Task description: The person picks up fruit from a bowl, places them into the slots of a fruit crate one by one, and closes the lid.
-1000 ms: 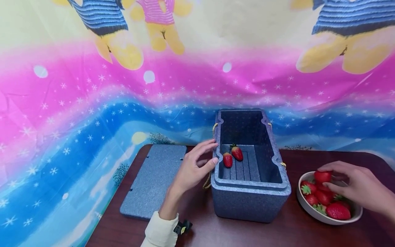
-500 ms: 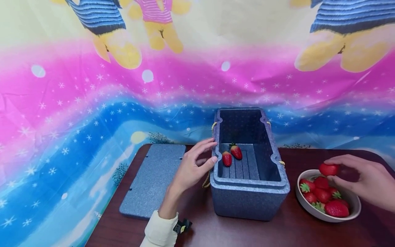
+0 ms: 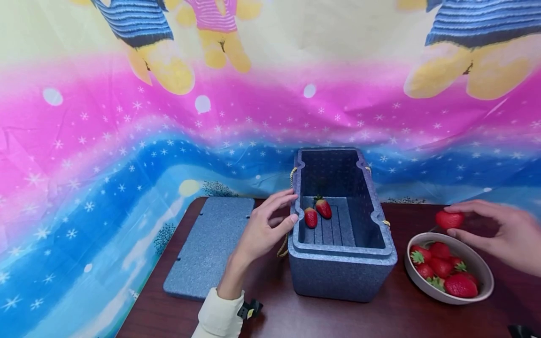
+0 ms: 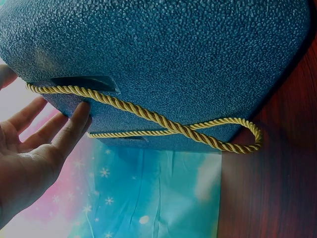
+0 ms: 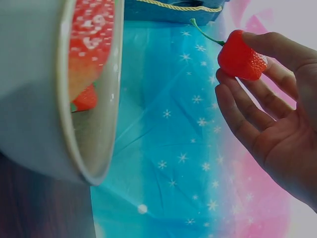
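Note:
Above the far rim of a pale bowl (image 3: 482, 284), my right hand (image 3: 503, 234) pinches a red strawberry (image 3: 449, 219) between thumb and fingers. A thin green stem sticks out of this strawberry (image 5: 240, 57) in the right wrist view. Several other strawberries (image 3: 460, 286) with green leaves lie in the bowl. My left hand (image 3: 264, 230) rests its fingertips and thumb at the left rim of a grey foam box (image 3: 342, 277), fingers fairly straight. Two strawberries (image 3: 324, 209) lie on the box's grooved floor.
A flat grey lid (image 3: 211, 249) lies on the dark wooden table (image 3: 270, 314), left of the box. A twisted gold cord (image 4: 148, 115) hangs on the box's side. Behind the table hangs a patterned cloth (image 3: 253, 112).
My right hand has lifted the strawberry up out of the bowl, slightly to the right and away from me. The left hand stays at the box rim.

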Demonstrator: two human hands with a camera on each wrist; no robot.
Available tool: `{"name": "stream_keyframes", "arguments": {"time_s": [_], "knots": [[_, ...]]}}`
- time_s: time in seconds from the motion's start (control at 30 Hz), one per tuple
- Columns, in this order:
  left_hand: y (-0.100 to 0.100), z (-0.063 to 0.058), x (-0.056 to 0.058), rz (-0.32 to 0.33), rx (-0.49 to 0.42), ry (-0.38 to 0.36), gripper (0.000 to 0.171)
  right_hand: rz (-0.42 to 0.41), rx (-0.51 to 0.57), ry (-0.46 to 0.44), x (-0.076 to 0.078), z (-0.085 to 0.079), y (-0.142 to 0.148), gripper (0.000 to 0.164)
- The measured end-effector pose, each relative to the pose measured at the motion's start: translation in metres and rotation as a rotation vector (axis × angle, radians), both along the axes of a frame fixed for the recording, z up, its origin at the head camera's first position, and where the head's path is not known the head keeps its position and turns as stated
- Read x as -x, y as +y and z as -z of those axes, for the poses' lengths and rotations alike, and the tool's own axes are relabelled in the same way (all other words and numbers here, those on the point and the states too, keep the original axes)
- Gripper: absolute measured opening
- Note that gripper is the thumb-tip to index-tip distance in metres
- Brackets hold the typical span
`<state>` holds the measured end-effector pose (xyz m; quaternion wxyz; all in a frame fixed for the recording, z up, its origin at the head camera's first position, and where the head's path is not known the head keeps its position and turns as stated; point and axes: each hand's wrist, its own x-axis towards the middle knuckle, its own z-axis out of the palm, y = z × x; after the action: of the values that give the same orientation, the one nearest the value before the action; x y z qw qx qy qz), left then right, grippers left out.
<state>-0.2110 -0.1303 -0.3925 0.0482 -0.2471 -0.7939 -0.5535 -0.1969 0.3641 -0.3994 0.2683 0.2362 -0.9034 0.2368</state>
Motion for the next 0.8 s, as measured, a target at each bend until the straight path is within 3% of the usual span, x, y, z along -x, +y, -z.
{"name": "stream_keyframes", "arguments": {"time_s": [0.33,0.5,0.8], "knots": [[-0.001,0.001,0.000,0.000,0.000,0.009,0.046,-0.094,0.109,-0.015,0.006,-0.025,-0.011,0.068],[0.000,-0.001,0.000,0.001,0.001,0.003,0.046,-0.072,0.096,-0.017,0.009,-0.039,-0.016,0.066],[0.000,0.001,-0.001,-0.002,-0.005,-0.006,0.045,-0.026,0.025,-0.138,0.022,-0.059,-0.034,0.059]]}}
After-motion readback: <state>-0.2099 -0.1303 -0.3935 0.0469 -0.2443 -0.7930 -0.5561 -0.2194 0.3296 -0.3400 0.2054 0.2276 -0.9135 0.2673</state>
